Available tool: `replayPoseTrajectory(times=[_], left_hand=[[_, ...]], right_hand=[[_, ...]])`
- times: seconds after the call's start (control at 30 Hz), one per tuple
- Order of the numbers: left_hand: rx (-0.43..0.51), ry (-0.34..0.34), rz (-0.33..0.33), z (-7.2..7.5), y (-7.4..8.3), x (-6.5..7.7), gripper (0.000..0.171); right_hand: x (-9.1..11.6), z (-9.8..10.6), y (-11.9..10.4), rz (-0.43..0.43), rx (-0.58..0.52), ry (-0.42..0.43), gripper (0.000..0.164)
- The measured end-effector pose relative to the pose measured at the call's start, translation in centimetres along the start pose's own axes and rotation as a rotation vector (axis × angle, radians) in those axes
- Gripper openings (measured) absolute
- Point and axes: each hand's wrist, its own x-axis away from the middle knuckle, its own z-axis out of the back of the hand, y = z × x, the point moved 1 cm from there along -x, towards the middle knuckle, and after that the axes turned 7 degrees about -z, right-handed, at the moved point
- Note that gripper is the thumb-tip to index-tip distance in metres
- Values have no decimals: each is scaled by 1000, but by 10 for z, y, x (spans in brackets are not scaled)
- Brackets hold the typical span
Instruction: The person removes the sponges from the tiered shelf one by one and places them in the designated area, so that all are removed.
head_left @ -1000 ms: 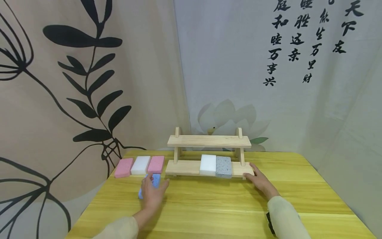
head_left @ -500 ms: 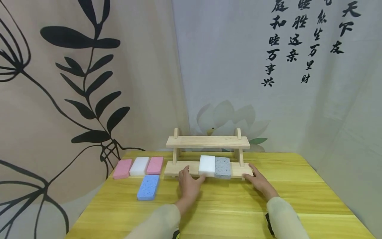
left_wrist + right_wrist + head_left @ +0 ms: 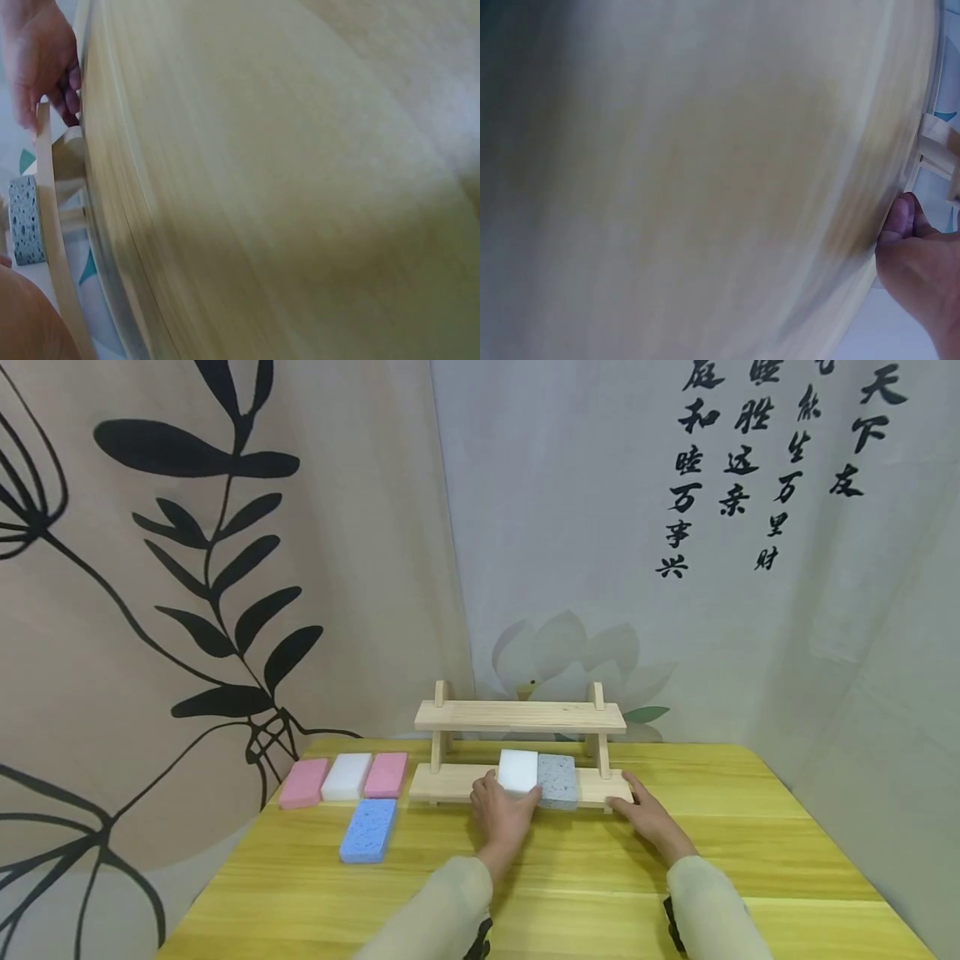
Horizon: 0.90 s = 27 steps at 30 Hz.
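On the lower board of a two-tier wooden rack (image 3: 450, 783), a white sponge (image 3: 517, 770) stands beside a grey speckled sponge (image 3: 557, 779). My left hand (image 3: 504, 814) has the white sponge between its fingers on the left and its thumb on the right. With thumb and fingers, my right hand (image 3: 648, 817) grips the right end of the lower board; the left wrist view shows this right hand (image 3: 46, 64) at the board's end. The grey sponge (image 3: 27, 220) is there too. In the right wrist view the right hand (image 3: 922, 274) is partly cut off.
Left of the rack lie a pink sponge (image 3: 304, 783), a white one and another pink sponge (image 3: 386, 775) in a row. A blue sponge (image 3: 367, 831) lies nearer on the wooden table (image 3: 585, 893). A printed curtain hangs behind.
My left hand left the blue sponge on the table and moved right to the white sponge on the rack, taking hold of it. My right hand stayed at the board's end.
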Motion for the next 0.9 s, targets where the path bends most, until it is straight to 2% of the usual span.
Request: replayPoseTrajectory(times=[0.17,0.5,0.67,0.9], left_hand=[[7,18,-1,1,0,-3,83],[97,74,-5,6,-8,-7,74],[149,101,-34,17,-12,-11,70],[191,52,-34,41,-25,-13,67]], right_hand=[[-2,0,-1,3,6,5,87],[-3,-2,2,8,5,4,87],[-2,0,2,12,23,6,88],[-4,1,2,15,27,7,89]])
